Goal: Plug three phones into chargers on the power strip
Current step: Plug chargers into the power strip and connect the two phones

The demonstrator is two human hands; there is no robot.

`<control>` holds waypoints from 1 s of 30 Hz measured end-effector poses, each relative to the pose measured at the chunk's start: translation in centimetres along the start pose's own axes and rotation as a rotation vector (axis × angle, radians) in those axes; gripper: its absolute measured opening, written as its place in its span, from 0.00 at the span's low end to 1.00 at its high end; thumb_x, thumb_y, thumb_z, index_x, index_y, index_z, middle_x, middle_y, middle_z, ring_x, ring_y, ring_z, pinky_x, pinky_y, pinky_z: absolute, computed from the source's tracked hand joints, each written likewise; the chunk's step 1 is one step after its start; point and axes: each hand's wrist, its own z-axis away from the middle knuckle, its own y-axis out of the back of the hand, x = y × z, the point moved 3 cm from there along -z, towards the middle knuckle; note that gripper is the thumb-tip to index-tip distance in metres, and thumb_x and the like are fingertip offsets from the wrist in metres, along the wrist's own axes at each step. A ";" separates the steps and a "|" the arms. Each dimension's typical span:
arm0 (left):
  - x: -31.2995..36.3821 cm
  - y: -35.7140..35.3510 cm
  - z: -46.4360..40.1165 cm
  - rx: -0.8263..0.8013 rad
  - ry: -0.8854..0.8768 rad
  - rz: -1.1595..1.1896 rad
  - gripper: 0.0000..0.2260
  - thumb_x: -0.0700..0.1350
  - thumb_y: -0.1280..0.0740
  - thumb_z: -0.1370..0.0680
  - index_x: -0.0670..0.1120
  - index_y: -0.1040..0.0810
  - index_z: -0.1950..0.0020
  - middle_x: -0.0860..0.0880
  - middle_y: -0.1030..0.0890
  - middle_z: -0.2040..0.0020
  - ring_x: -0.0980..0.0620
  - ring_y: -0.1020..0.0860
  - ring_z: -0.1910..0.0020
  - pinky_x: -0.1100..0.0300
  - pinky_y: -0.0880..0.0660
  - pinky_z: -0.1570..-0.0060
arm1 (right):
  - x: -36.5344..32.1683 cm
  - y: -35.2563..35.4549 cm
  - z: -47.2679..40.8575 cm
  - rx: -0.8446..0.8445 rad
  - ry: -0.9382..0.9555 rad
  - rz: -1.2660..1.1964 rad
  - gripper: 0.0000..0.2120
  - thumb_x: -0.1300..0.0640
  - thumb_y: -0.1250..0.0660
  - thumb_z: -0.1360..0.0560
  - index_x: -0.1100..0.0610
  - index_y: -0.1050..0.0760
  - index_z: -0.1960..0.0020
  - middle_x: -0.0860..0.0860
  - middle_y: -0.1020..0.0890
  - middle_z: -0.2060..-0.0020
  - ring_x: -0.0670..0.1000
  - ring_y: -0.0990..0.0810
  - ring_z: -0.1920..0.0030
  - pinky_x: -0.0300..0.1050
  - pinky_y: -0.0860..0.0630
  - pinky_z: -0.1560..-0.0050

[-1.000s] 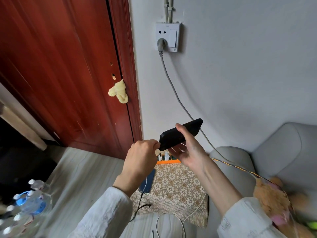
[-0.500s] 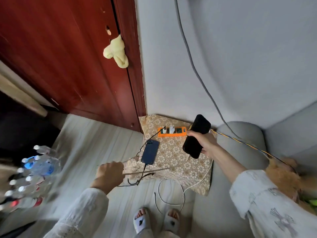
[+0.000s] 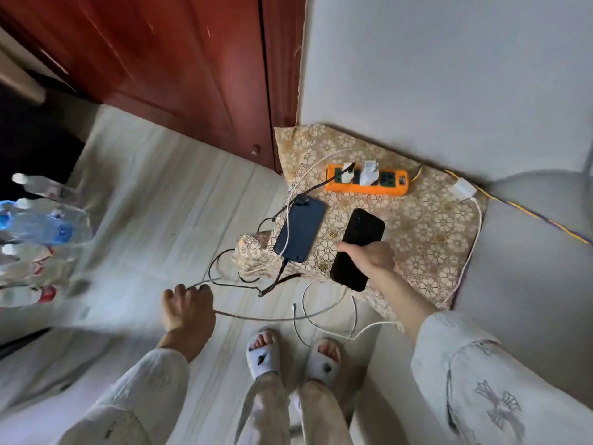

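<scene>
Right hand (image 3: 369,256) grips the black phone (image 3: 357,248) over the cushion (image 3: 426,220), its long axis running from near the strip (image 3: 367,186) back toward the person. Left hand (image 3: 187,308) pinches a grey cable (image 3: 276,317). Blue phone (image 3: 300,232) lies alongside, already cabled.

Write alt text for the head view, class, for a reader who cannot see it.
A person's right hand grips a black phone over a patterned cloth, beside a blue phone with a cable attached. The left hand holds a grey cable; an orange power strip lies near the wall.
</scene>
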 end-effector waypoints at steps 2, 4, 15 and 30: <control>-0.9 -1.7 -2.2 0.016 0.087 -0.010 0.12 0.47 0.43 0.24 0.49 0.27 0.42 0.48 0.24 0.39 0.48 0.30 0.38 0.56 0.34 0.43 | 0.2 -2.7 -2.0 -0.003 0.006 0.010 0.36 0.41 0.26 0.42 0.63 0.26 0.44 0.58 0.21 0.46 0.57 0.22 0.48 0.46 0.23 0.51; -2.0 -3.0 -3.8 0.055 0.171 0.030 0.16 0.47 0.43 0.23 0.43 0.29 0.39 0.42 0.31 0.34 0.44 0.32 0.38 0.53 0.34 0.44 | 0.2 -4.9 -3.2 0.003 0.018 0.010 0.34 0.40 0.28 0.39 0.63 0.26 0.44 0.58 0.21 0.46 0.56 0.23 0.49 0.45 0.25 0.49; -1.0 -7.0 -7.5 -0.033 -0.050 0.063 0.11 0.48 0.43 0.23 0.47 0.27 0.44 0.48 0.22 0.42 0.47 0.27 0.40 0.56 0.35 0.43 | -1.0 -8.2 -3.5 0.211 0.133 0.242 0.50 0.41 0.28 0.35 0.71 0.50 0.30 0.66 0.43 0.30 0.65 0.43 0.30 0.57 0.35 0.36; 1.6 -8.1 -8.0 -0.246 -0.257 0.376 0.24 0.40 0.44 0.23 0.48 0.42 0.27 0.47 0.38 0.27 0.48 0.40 0.28 0.53 0.39 0.31 | 0.6 -8.3 -1.9 0.046 0.307 0.298 0.34 0.53 0.37 0.25 0.64 0.49 0.27 0.63 0.41 0.28 0.62 0.38 0.29 0.52 0.37 0.31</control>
